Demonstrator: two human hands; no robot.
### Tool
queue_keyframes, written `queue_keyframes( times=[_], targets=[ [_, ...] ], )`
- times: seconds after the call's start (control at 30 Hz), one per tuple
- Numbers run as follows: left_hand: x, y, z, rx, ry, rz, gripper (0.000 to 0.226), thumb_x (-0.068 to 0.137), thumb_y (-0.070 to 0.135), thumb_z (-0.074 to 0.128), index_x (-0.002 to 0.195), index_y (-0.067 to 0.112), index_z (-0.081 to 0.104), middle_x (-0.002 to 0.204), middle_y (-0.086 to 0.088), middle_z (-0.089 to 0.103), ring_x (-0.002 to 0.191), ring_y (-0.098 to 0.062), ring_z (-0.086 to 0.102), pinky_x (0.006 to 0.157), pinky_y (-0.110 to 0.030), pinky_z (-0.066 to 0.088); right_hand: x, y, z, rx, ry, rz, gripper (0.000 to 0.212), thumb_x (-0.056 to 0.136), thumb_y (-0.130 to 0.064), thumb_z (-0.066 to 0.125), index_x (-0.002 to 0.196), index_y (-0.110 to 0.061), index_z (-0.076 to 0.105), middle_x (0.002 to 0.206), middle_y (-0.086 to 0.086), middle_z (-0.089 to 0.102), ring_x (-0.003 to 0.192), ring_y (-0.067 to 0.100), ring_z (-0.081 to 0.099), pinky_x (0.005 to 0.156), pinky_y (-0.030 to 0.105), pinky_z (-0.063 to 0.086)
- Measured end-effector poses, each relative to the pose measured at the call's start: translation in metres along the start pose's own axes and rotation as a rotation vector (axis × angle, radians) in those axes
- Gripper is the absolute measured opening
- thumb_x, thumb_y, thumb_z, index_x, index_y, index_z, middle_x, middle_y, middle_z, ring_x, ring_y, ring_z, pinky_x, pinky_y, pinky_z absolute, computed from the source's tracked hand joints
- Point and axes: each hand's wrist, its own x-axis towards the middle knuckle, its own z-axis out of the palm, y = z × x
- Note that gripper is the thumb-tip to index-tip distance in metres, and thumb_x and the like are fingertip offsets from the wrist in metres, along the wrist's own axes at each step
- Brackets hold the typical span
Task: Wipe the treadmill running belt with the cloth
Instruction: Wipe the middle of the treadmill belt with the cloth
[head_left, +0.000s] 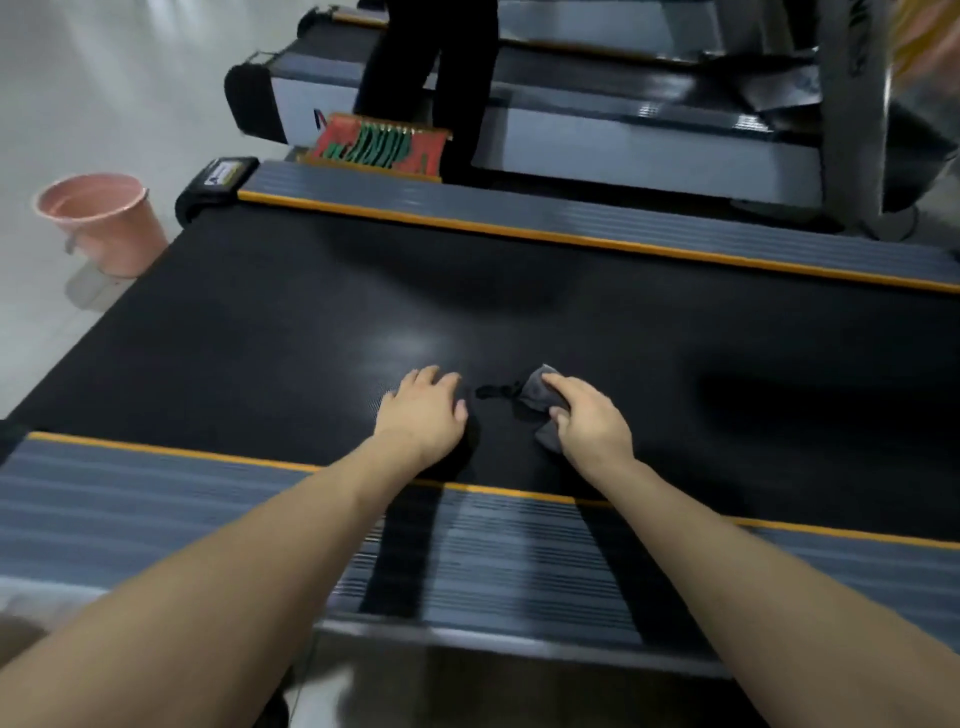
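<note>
The black running belt (291, 322) of the treadmill stretches across the middle of the view, between two grey side rails with orange edges. A small grey cloth (540, 392) lies bunched on the belt near its near edge. My right hand (589, 421) lies over the cloth, its fingers curled on it and the thumb against its side. My left hand (426, 410) rests flat on the belt just left of the cloth, fingers fairly straight, holding nothing. A small dark wet streak (491, 391) sits on the belt between the two hands.
A pink bucket (101, 221) stands on the pale floor off the belt's left end. Beyond the far side rail (571, 221) a person in black trousers (431, 78) stands by a red and green mat (382, 148). Another treadmill (649, 140) lies behind.
</note>
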Motion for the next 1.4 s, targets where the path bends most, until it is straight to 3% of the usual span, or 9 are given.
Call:
queue_keyframes(
  times=[0.13,0.27,0.57,0.77,0.9,1.17,1.27,1.4],
  targets=[
    [-0.002,0.014,0.008,0.093,-0.037,0.026,0.049,0.102,0.042,0.038,0.150,0.029,0.036,0.163,-0.003,0.024,0.151,-0.026,0.017,0.118,-0.050,0.027,-0.010,0.001,-0.006,0.013,0.026,-0.030,0.046,0.097,-0.018,0.054,0.139,-0.035,0.050,0.134,-0.012,0.056,0.121,0.018,0.053,0.091,0.041,0.050],
    [-0.004,0.027,0.021,0.014,-0.063,-0.029,0.049,0.101,0.041,0.037,0.149,0.029,0.038,0.161,-0.003,0.028,0.149,-0.027,0.021,0.115,-0.052,0.030,-0.014,0.003,-0.008,0.015,0.014,-0.013,0.044,0.098,-0.019,0.052,0.136,-0.038,0.049,0.129,-0.014,0.057,0.115,0.018,0.056,0.088,0.043,0.052],
    [-0.007,0.026,0.039,0.146,-0.185,0.009,0.056,0.101,0.045,0.038,0.154,0.035,0.027,0.167,0.005,0.010,0.154,-0.023,0.009,0.117,-0.053,0.027,-0.017,0.014,0.008,0.013,-0.018,0.008,0.046,0.098,-0.023,0.058,0.142,-0.035,0.052,0.143,-0.010,0.054,0.125,0.021,0.054,0.102,0.033,0.043],
    [0.025,0.017,0.022,0.174,-0.090,0.046,0.043,0.099,0.039,0.041,0.142,0.035,0.047,0.149,0.007,0.041,0.137,-0.023,0.038,0.104,-0.047,0.042,0.006,0.018,0.023,0.052,0.031,-0.034,0.042,0.098,-0.019,0.060,0.139,-0.027,0.058,0.146,-0.002,0.054,0.137,0.020,0.046,0.110,0.033,0.034],
    [0.081,0.004,0.017,0.151,0.017,0.047,0.044,0.099,0.037,0.041,0.142,0.033,0.048,0.156,0.003,0.037,0.142,-0.022,0.034,0.108,-0.044,0.038,0.061,0.016,0.041,0.127,0.126,-0.031,0.042,0.094,-0.015,0.064,0.135,-0.021,0.061,0.138,0.000,0.060,0.131,0.020,0.051,0.108,0.023,0.031],
    [0.205,-0.040,-0.005,0.171,0.152,0.076,0.043,0.101,0.033,0.042,0.143,0.034,0.047,0.156,0.003,0.034,0.146,-0.020,0.026,0.112,-0.045,0.031,0.226,-0.006,0.053,0.050,0.151,-0.002,0.040,0.098,-0.027,0.058,0.138,-0.030,0.056,0.139,-0.003,0.058,0.124,0.025,0.055,0.103,0.041,0.042],
    [0.242,-0.051,-0.010,0.161,0.066,0.027,0.048,0.104,0.045,0.035,0.151,0.040,0.033,0.166,0.004,0.015,0.153,-0.023,0.010,0.120,-0.056,0.019,0.271,-0.008,0.055,0.009,0.160,0.007,0.039,0.100,-0.029,0.054,0.140,-0.031,0.052,0.134,0.001,0.060,0.118,0.029,0.057,0.099,0.042,0.045],
    [0.269,-0.050,-0.015,0.184,-0.089,-0.010,0.059,0.100,0.060,0.035,0.155,0.046,0.018,0.168,0.005,0.002,0.154,-0.027,0.000,0.114,-0.070,0.016,0.304,-0.008,0.062,-0.096,0.180,0.015,0.051,0.099,-0.034,0.055,0.147,-0.035,0.038,0.130,0.004,0.060,0.113,0.034,0.060,0.088,0.046,0.050]
  ],
)
